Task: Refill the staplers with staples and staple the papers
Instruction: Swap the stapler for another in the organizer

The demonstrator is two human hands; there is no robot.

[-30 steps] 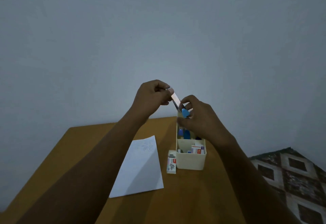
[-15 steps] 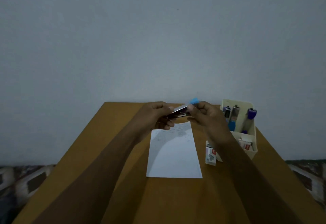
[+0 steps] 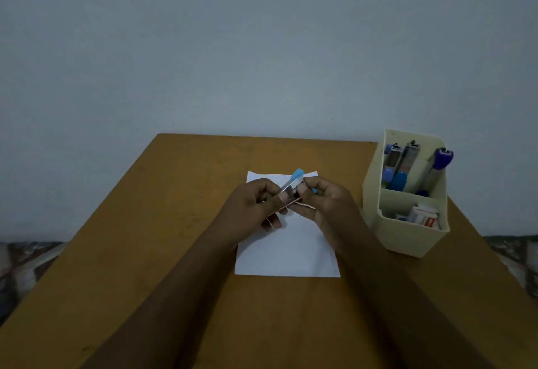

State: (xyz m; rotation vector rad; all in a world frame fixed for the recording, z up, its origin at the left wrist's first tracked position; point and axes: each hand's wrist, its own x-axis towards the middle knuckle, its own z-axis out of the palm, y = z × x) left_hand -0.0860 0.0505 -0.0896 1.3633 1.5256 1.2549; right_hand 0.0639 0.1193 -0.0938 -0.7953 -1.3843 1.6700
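Stapler (image 3: pixel 292 187), light blue and metal, opened at its hinge and held above a white paper sheet (image 3: pixel 286 248) on the brown worktop (image 3: pixel 163 223); left hand (image 3: pixel 253 204) closed on its lower end, right hand (image 3: pixel 326 204) pinching the blue end between fingers and thumb. Cream organizer box (image 3: pixel 407 235) at right: further staplers (image 3: pixel 407 165) upright in rear compartment, staple boxes (image 3: pixel 422 216) in front compartment
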